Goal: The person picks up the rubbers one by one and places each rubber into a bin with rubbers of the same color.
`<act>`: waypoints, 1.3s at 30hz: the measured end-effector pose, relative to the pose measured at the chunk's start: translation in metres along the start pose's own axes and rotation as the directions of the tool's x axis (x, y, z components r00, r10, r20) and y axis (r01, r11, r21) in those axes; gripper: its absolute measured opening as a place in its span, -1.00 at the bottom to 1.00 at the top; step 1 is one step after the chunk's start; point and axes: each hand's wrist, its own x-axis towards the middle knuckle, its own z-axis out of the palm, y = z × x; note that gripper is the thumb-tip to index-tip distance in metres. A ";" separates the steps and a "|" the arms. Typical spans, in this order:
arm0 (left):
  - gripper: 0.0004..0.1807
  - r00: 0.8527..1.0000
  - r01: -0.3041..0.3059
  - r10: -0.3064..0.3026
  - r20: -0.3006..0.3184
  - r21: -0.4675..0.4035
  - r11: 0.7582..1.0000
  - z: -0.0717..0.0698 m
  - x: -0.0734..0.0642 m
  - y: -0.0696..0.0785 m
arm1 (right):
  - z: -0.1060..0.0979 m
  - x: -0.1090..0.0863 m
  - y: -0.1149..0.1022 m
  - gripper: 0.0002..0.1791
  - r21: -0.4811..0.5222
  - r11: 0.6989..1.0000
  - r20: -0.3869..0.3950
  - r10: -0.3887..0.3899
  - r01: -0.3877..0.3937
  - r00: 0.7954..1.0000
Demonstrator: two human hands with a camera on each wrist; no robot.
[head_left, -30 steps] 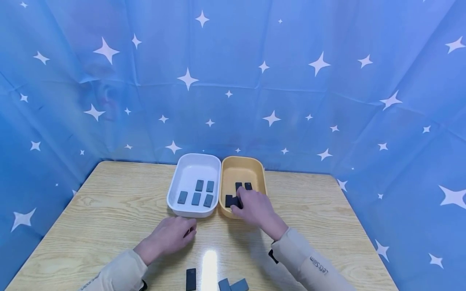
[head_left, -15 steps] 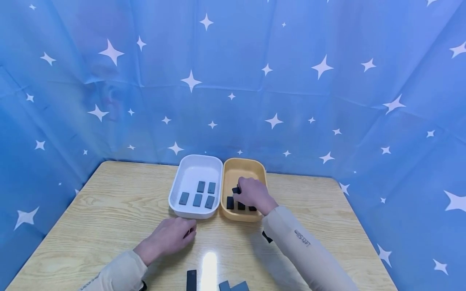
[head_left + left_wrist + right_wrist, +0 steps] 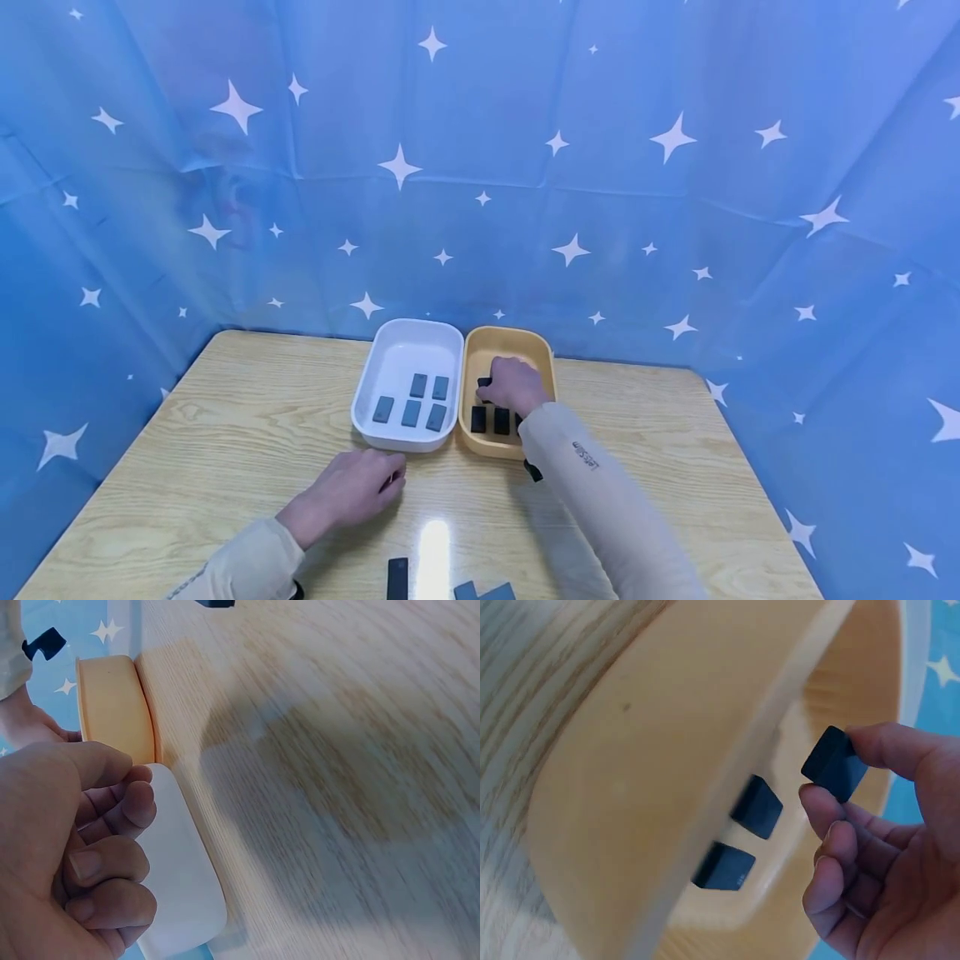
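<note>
Inside the yellow bin [image 3: 495, 450], my right hand [image 3: 516, 385] pinches a small black rectangular block [image 3: 838, 766] between thumb and fingertips. Other black blocks [image 3: 501, 420] lie in a row along the front of that bin, partly hidden by my right sleeve. My left hand [image 3: 348, 492] rests on the table just in front of the white bin [image 3: 405, 444], fingers loosely curled and holding nothing. Several grey-blue blocks [image 3: 411, 413] lie flat in the white bin, which stands against the yellow one.
At the front edge of the wooden table [image 3: 240, 400] lie a black block [image 3: 397, 578] and two grey-blue blocks [image 3: 497, 592], cut off by the frame. A blue curtain [image 3: 480, 108] with white stars hangs behind the table.
My right hand has gone from the front row of black blocks to farther back in the yellow bin, where it pinches a block. My left hand stays put.
</note>
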 end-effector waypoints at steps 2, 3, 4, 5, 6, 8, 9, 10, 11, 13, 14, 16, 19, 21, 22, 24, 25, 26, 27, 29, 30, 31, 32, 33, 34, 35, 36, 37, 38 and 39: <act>-0.72 1.000 -0.002 0.002 -0.002 0.001 1.000 0.000 0.000 -0.001 | 0.004 0.004 -0.001 -0.70 0.007 1.000 0.006 0.014 -0.015 1.000; -0.72 1.000 -0.003 0.003 -0.003 0.003 1.000 0.001 0.000 -0.001 | 0.005 0.005 -0.001 -0.70 0.008 1.000 0.007 0.021 -0.022 1.000; -0.72 1.000 -0.004 0.004 -0.004 0.004 1.000 0.001 0.000 -0.002 | 0.007 0.006 -0.001 -0.70 0.008 1.000 0.007 0.028 -0.028 1.000; -0.72 1.000 -0.004 0.004 -0.004 0.004 1.000 0.002 -0.001 -0.002 | 0.009 0.008 -0.001 -0.70 0.005 0.999 0.007 0.033 -0.033 0.999; -0.72 1.000 -0.006 0.006 -0.005 0.003 1.000 0.002 -0.001 -0.003 | 0.010 0.010 -0.001 -0.70 0.001 0.999 0.004 0.038 -0.038 0.999; -0.73 1.000 -0.005 0.005 -0.002 -0.002 1.000 0.002 -0.001 -0.004 | 0.013 0.012 0.000 -0.70 -0.004 0.999 0.004 0.051 -0.051 0.999; -0.73 1.000 -0.005 0.005 -0.001 -0.005 1.000 0.002 -0.001 -0.004 | 0.014 0.014 0.000 -0.70 -0.006 0.998 0.003 0.055 -0.055 0.998; -0.73 1.000 -0.004 0.004 0.001 -0.008 1.000 0.002 -0.001 -0.005 | 0.016 0.015 0.000 -0.69 -0.007 0.998 0.002 0.058 -0.058 0.998; -0.73 1.000 -0.004 0.004 0.002 -0.010 1.000 0.002 -0.001 -0.005 | 0.017 0.017 0.000 -0.68 -0.006 0.998 -0.001 0.060 -0.060 0.998; -0.73 1.000 -0.005 0.005 0.001 -0.012 1.000 0.003 -0.001 -0.006 | 0.019 0.019 0.000 -0.68 -0.001 0.998 -0.010 0.061 -0.061 0.998; -0.73 1.000 -0.007 0.007 0.000 -0.012 1.000 0.003 -0.001 -0.006 | 0.020 0.020 0.000 -0.68 0.002 0.998 -0.015 0.059 -0.059 0.998; -0.73 1.000 -0.013 0.012 -0.005 -0.011 1.000 0.004 -0.001 -0.007 | 0.021 0.022 -0.001 -0.67 0.009 0.999 -0.027 0.053 -0.053 0.998; -0.73 1.000 -0.022 0.022 -0.014 -0.006 1.000 0.004 -0.002 -0.008 | 0.023 0.022 -0.003 -0.67 0.008 0.999 -0.045 0.045 -0.044 0.998; -0.73 1.000 -0.025 0.025 -0.015 -0.003 1.000 0.005 -0.002 -0.008 | 0.025 0.022 -0.003 -0.67 -0.006 0.999 -0.051 0.042 -0.042 0.998; -0.73 1.000 -0.025 0.025 -0.015 -0.003 1.000 0.005 -0.002 -0.008 | 0.026 0.022 -0.003 -0.67 -0.013 0.999 -0.053 0.041 -0.042 0.998; -0.74 1.000 -0.021 0.021 -0.012 -0.003 1.000 0.005 -0.003 -0.008 | 0.028 0.021 -0.003 -0.66 -0.033 0.999 -0.060 0.041 -0.043 0.997; -0.74 1.000 -0.018 0.018 -0.010 -0.004 1.000 0.005 -0.003 -0.008 | 0.029 0.021 -0.003 -0.65 -0.042 0.998 -0.064 0.041 -0.044 0.997; -0.74 1.000 -0.016 0.016 -0.008 -0.005 1.000 0.005 -0.003 -0.008 | 0.030 0.021 -0.003 -0.65 -0.051 0.998 -0.069 0.040 -0.044 0.997; -0.74 1.000 -0.013 0.013 -0.007 -0.007 1.000 0.004 -0.004 -0.008 | 0.030 0.020 -0.003 -0.64 -0.060 0.997 -0.074 0.039 -0.043 0.996; -0.74 1.000 -0.010 0.010 -0.008 -0.008 1.000 0.004 -0.004 -0.008 | 0.030 0.019 -0.002 -0.63 -0.067 0.997 -0.085 0.030 -0.036 0.996; -0.74 1.000 -0.009 0.009 -0.008 -0.008 1.000 0.003 -0.005 -0.008 | 0.030 0.018 -0.002 -0.63 -0.072 0.997 -0.088 0.025 -0.032 0.996; -0.74 1.000 -0.009 0.009 -0.010 -0.007 1.000 0.003 -0.005 -0.008 | 0.029 0.018 -0.002 -0.64 -0.071 0.997 -0.090 0.021 -0.027 0.996; -0.74 1.000 -0.008 0.008 -0.012 -0.005 1.000 0.003 -0.005 -0.008 | 0.029 0.018 -0.001 -0.65 -0.074 0.997 -0.092 0.015 -0.022 0.996; -0.74 1.000 -0.007 0.007 -0.014 -0.004 1.000 0.003 -0.005 -0.008 | 0.028 0.018 -0.001 -0.66 -0.076 0.997 -0.094 0.011 -0.018 0.996; -0.74 1.000 -0.007 0.007 -0.015 -0.002 1.000 0.003 -0.005 -0.008 | 0.027 0.018 0.000 -0.66 -0.075 0.997 -0.093 0.007 -0.014 0.996; -0.74 1.000 -0.007 0.007 -0.016 0.000 1.000 0.003 -0.005 -0.008 | 0.027 0.018 0.001 -0.66 -0.077 0.997 -0.093 0.003 -0.010 0.996; -0.74 1.000 -0.006 0.006 -0.017 0.002 1.000 0.003 -0.005 -0.008 | 0.026 0.018 0.001 -0.66 -0.078 0.997 -0.090 0.002 -0.009 0.996; -0.73 1.000 -0.006 0.006 -0.018 0.005 1.000 0.003 -0.005 -0.009 | 0.026 0.018 0.001 -0.66 -0.077 0.997 -0.089 0.000 -0.007 0.996; -0.73 1.000 -0.006 0.006 -0.018 0.006 1.000 0.003 -0.006 -0.009 | 0.025 0.018 0.002 -0.66 -0.079 0.997 -0.088 -0.003 -0.004 0.996; -0.73 1.000 -0.005 0.006 -0.018 0.007 1.000 0.003 -0.006 -0.009 | 0.024 0.017 0.002 -0.66 -0.080 0.997 -0.088 -0.006 -0.001 0.996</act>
